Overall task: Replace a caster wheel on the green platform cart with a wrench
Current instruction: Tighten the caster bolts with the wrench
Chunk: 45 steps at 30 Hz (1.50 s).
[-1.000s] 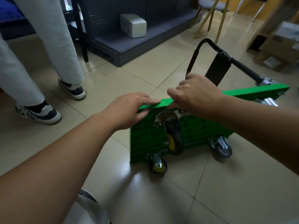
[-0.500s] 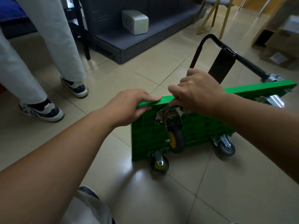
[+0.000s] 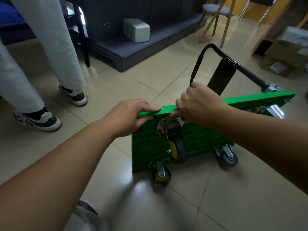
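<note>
Head view showed the cart [image 3: 146, 147] standing on its long edge on the floor [image 3: 116, 77], ribbed underside toward the camera. The left hand [image 3: 131, 117] lay on the top edge at the near corner, fingers straight and pressed together along that edge, thumb against the underside. The right hand [image 3: 200, 105] sat just beside it on the same edge, fingers curled tight and gripping the wrench [image 3: 167, 116]; only a silver sliver of it showed under the fingertips, just above the plate [image 3: 159, 126]; whether it sat on a bolt could not be told.

The caster [image 3: 177, 147] hung directly below the right hand, its plate against the underside, black tyre and yellow hub pointing down. A yellow-hubbed wheel [image 3: 160, 176] rested on the floor lower still, below the gap between the hands; a grey wheel [image 3: 228, 155] stood under the right forearm.

Beyond the right hand the black handle [image 3: 233, 63] reached away from the cart. Left of the left hand stood a person in white trousers [image 3: 50, 47] and sneakers [image 3: 73, 95]. Beyond both hands a pale box [image 3: 136, 30] sat on a dark step [image 3: 150, 47]; far right of the right hand lay cardboard boxes [image 3: 288, 52].
</note>
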### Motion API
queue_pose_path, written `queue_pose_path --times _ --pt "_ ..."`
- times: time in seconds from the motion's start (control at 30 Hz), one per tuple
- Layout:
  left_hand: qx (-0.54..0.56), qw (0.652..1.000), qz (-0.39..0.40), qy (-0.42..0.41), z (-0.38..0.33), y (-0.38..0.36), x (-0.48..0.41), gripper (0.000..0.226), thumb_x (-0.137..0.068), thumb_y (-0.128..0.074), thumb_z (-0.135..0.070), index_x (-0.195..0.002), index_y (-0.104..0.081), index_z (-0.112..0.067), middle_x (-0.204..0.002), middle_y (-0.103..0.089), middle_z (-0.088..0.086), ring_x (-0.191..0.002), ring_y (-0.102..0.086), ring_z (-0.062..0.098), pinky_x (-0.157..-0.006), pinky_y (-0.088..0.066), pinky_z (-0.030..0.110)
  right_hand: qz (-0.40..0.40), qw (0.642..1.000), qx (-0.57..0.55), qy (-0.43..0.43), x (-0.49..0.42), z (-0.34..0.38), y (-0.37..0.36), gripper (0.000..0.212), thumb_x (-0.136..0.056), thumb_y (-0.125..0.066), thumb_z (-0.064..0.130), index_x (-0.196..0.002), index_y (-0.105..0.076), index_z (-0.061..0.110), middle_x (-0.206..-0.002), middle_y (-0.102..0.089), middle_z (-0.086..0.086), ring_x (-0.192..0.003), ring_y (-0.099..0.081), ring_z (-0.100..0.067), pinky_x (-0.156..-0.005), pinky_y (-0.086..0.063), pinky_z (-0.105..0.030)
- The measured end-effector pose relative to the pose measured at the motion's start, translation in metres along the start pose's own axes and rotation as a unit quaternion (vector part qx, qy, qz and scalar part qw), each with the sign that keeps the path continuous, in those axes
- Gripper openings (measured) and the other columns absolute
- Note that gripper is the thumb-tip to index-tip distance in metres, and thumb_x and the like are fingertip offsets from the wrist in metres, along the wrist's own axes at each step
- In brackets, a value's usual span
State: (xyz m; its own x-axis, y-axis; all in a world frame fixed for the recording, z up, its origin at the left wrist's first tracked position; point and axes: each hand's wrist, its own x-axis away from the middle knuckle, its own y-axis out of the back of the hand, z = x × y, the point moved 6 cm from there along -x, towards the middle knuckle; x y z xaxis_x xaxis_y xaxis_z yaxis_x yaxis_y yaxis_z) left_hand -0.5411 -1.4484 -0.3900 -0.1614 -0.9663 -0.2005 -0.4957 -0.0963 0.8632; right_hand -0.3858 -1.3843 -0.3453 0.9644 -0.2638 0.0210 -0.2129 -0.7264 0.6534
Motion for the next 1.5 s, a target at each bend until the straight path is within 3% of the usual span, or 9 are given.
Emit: queue_pose_path --times 0.17,0.3,0.5,0.77,1.03,1.5 --pt "0.007 1.0 -0.001 0.008 0.004 -0.001 -0.001 0.047 -0.099 -0.067 -0.026 -0.142 -0.058 -0.042 -0.119 -0.069 -0.009 -0.104 -0.062 0.016 -0.087 -0.054 0.044 -0.028 0.999 -0.005 -0.032 0.001 -0.001 -0.006 0.054 -0.104 -0.027 0.056 -0.076 -0.056 0.019 -0.068 -0.06 0.0 -0.056 -0.04 -0.02 -0.064 -0.025 -0.034" --pt "0.003 1.0 0.004 0.011 0.003 -0.001 -0.001 0.047 -0.099 -0.066 -0.027 -0.143 -0.057 -0.044 -0.12 -0.068 -0.01 -0.104 -0.061 0.016 -0.086 -0.054 0.043 -0.025 0.997 -0.048 -0.055 0.011 0.002 -0.021 0.057 -0.103 -0.027 0.056 -0.078 -0.061 0.019 -0.068 -0.062 0.0 -0.057 -0.052 -0.021 -0.065 -0.025 -0.033" --pt "0.0 1.0 0.0 0.012 0.003 -0.001 -0.001 0.047 -0.1 -0.065 -0.027 -0.143 -0.057 -0.043 -0.122 -0.068 -0.009 -0.106 -0.061 0.016 -0.088 -0.053 0.044 -0.058 0.994 -0.057 -0.078 0.014 0.002 -0.026 0.06 -0.102 -0.025 0.057 -0.077 -0.062 0.018 -0.068 -0.063 0.0 -0.058 -0.054 -0.021 -0.066 -0.024 -0.033" --pt "0.002 1.0 -0.003 0.002 0.003 0.0 0.0 0.045 -0.099 -0.066 -0.029 -0.142 -0.059 -0.043 -0.118 -0.069 -0.01 -0.103 -0.063 0.017 -0.086 -0.053 0.043 -0.14 0.979 -0.08 -0.121 0.025 0.005 -0.028 0.059 -0.104 -0.032 0.055 -0.072 -0.06 0.014 -0.065 -0.06 -0.004 -0.056 -0.051 -0.024 -0.067 -0.038 -0.037" --pt "0.004 1.0 -0.004 -0.008 0.004 -0.002 0.0 0.048 -0.1 -0.066 -0.029 -0.144 -0.055 -0.045 -0.121 -0.067 -0.013 -0.101 -0.061 0.012 -0.083 -0.054 0.038 -0.097 0.988 -0.064 -0.099 0.039 -0.022 -0.027 0.062 -0.105 -0.023 0.057 -0.088 -0.061 0.012 -0.083 -0.059 -0.008 -0.073 -0.052 -0.026 -0.068 -0.039 -0.038" --pt "0.005 1.0 0.0 -0.001 0.006 -0.003 0.0 0.05 -0.099 -0.066 -0.029 -0.143 -0.053 -0.049 -0.121 -0.067 -0.015 -0.104 -0.061 0.009 -0.085 -0.055 0.037 -0.107 0.974 -0.1 -0.175 0.05 -0.021 -0.033 0.045 -0.104 -0.035 0.049 -0.09 -0.059 0.013 -0.087 -0.057 -0.008 -0.062 -0.047 -0.025 -0.064 -0.033 -0.036"
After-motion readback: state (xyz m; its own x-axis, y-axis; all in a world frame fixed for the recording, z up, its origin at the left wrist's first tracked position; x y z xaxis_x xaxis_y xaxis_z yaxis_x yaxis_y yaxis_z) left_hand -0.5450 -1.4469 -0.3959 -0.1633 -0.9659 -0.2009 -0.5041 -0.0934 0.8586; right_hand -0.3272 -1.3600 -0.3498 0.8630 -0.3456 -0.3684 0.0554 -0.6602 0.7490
